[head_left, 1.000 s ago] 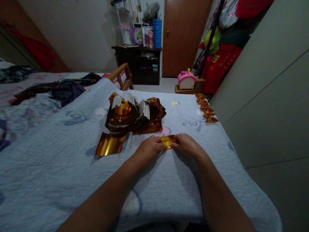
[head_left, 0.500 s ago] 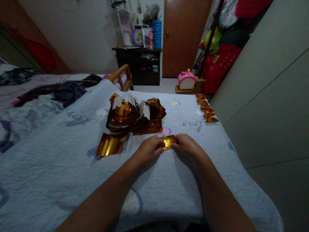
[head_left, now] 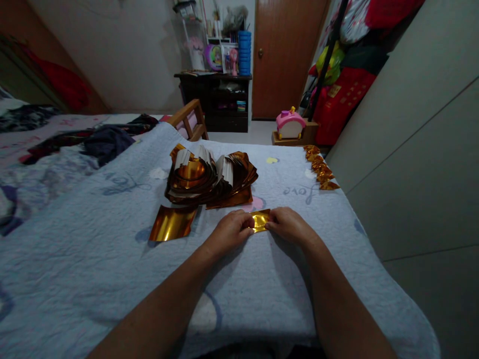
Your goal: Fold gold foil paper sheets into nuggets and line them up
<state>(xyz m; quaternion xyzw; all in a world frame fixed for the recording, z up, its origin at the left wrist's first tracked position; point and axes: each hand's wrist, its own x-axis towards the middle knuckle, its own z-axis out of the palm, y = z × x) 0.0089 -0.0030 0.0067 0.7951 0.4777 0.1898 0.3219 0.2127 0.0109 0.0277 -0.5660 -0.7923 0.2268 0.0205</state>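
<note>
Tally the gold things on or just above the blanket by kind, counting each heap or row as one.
Held piece: 1
Heap of sheets: 1
Loose sheet: 1, in front of the heap
Row of twisted pieces: 1, pieces overlap too much to count
Total: 4

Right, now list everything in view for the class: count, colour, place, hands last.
Held sheet: 1, gold, between both hands
Loose sheet: 1, gold, left of hands
Sheet pile: uncountable, gold and white, beyond hands
Folded pieces: several, gold, blanket's far right edge
Blanket: 1, light blue, underneath
Clothes: several, mostly dark, far left
Cabinet: 1, dark, back wall
Small items: several, mixed, on cabinet
Door: 1, brown, back
Toy: 1, pink and white, beyond blanket
Bags and boxes: several, mostly red, back right
Panels: pale, right side
Left hand: 1, bare, on held sheet's left end
Right hand: 1, bare, on its right end
</note>
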